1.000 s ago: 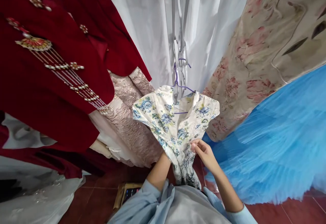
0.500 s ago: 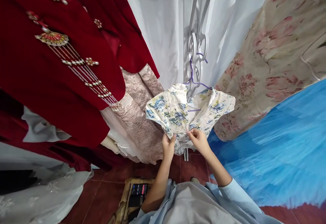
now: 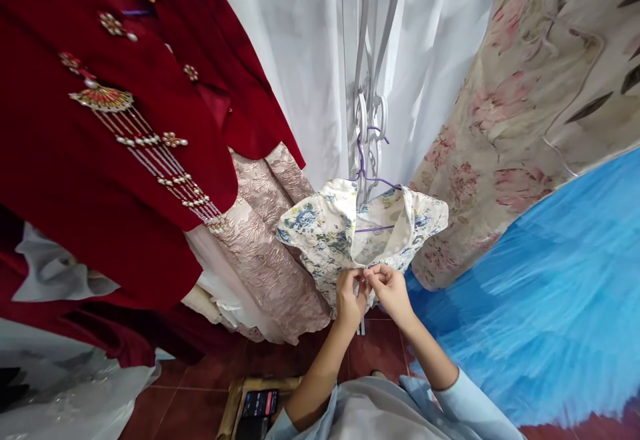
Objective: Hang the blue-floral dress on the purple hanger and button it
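A small white blouse (image 3: pixel 320 223) with a blue flower print hangs on a purple hanger (image 3: pixel 361 160) in front of me. My left hand (image 3: pixel 351 297) and my right hand (image 3: pixel 391 291) meet at the blouse's front, just below its open neckline. Both pinch the front edges there, fingertips almost touching. Whatever small fastener may lie between the fingers is too small to make out. The hanger's crossbar shows inside the neck opening.
A dark red velvet jacket (image 3: pixel 115 213) with beaded brooches hangs at left, above a pink brocade skirt (image 3: pixel 280 253). To the right are a floral dress (image 3: pixel 520 113) and blue tulle (image 3: pixel 530 307). White hooks (image 3: pixel 384 117) hold the hanger. A phone (image 3: pixel 260 403) lies on a wooden stool (image 3: pixel 234 403).
My left hand has moved right from the blouse's side to its centre front, beside my right hand. The two front edges are now drawn together there. The view has shifted slightly.
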### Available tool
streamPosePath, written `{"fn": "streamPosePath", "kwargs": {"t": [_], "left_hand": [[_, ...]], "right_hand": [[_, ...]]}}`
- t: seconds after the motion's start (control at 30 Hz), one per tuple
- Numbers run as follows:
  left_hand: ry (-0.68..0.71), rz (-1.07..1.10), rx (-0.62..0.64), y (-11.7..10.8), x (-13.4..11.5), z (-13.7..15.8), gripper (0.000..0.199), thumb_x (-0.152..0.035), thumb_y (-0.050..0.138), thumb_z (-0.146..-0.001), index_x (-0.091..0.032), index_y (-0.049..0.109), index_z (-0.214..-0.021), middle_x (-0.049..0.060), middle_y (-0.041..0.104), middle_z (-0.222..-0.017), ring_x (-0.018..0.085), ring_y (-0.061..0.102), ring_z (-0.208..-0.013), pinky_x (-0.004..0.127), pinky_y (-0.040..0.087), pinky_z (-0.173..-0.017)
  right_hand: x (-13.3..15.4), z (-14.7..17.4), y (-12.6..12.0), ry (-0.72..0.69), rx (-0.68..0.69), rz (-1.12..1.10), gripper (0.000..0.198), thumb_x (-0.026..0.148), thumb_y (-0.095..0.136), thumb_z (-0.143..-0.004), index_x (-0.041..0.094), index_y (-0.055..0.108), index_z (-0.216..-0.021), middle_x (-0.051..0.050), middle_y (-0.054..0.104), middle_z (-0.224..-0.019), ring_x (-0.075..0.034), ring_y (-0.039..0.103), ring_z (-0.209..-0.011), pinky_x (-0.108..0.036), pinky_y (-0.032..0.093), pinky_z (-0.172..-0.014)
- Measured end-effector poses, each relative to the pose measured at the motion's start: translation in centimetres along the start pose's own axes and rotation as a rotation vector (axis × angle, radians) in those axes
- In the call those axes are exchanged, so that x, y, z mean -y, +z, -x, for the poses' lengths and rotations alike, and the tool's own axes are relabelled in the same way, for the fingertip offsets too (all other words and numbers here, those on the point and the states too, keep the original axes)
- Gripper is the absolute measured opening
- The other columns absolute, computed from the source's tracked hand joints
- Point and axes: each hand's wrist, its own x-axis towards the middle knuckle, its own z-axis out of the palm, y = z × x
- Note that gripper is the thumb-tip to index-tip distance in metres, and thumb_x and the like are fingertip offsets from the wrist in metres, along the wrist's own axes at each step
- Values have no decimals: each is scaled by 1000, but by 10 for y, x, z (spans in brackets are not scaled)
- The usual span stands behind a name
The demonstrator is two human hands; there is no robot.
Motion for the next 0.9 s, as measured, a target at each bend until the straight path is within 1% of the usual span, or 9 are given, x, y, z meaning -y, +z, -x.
{"fn": "streamPosePath", "kwargs": {"t": [0.07,0.17,0.23,0.3,0.47,0.57,0.67,0.77,0.9], "left_hand": [[-30,46,-27,2,1,0,11,-22,57,-94,-19,62,-104,8,68,-93,23,64,-88,35,50,-80],[-66,93,-132,-1,1,-2,21,-21,60,-89,-19,58,-110,7,65,-96,21,62,-86,33,50,-78],[-54,90,-135,-6,1,-5,11,-22,60,-89,-19,59,-100,5,62,-91,20,60,-83,31,48,-77],[-37,66,-79,-10,-1,-6,4,-22,58,-90,-19,59,-88,4,61,-85,19,58,-81,30,46,-75],[-68,73,-20,-9,-6,-2,21,-16,55,-88,-20,50,-69,0,54,-69,15,52,-68,27,41,-68],[-67,94,26,-6,-11,0,24,-20,56,-91,-20,51,-68,0,55,-68,15,52,-65,28,42,-65],[-64,73,82,-3,-17,3,28,-29,60,-93,-21,52,-68,0,54,-66,16,53,-66,29,43,-66],[-60,65,110,2,-20,10,32,-30,61,-93,-21,50,-64,-1,51,-64,16,53,-66,29,44,-68],[-42,124,161,0,-23,16,23,-25,63,-91,-19,59,-69,1,55,-70,16,54,-68,29,45,-68]], "right_hand": [[6,-3,6,-24,-15,19,40,57,72,-81,19,63,-74,-2,64,-51,-17,59,-46,-26,44,-49],[10,-3,15,6,22,47,36,52,75,-79,19,63,-71,-2,62,-48,-16,57,-43,-26,42,-47],[8,1,18,20,53,18,35,50,75,-77,19,61,-68,-2,63,-49,-16,58,-44,-26,44,-48],[3,6,17,43,72,-19,36,50,74,-77,19,60,-66,-2,62,-48,-15,57,-44,-25,43,-48],[3,8,13,86,13,-28,40,56,71,-75,19,60,-63,-2,62,-48,-9,38,-34,-24,28,-38],[30,-7,13,2,-37,-42,36,51,72,-75,19,61,-65,-2,64,-50,-9,38,-36,-24,30,-38],[77,-36,13,-152,-114,-28,34,49,73,-75,18,63,-65,-2,64,-51,-8,36,-36,-23,28,-37],[122,-63,15,-310,-149,-53,34,48,72,-77,18,63,-65,-1,63,-51,-8,36,-37,-23,29,-37],[151,-75,19,-386,-144,-84,30,43,71,-80,19,61,-64,1,60,-49,-8,36,-37,-23,31,-38]]}}
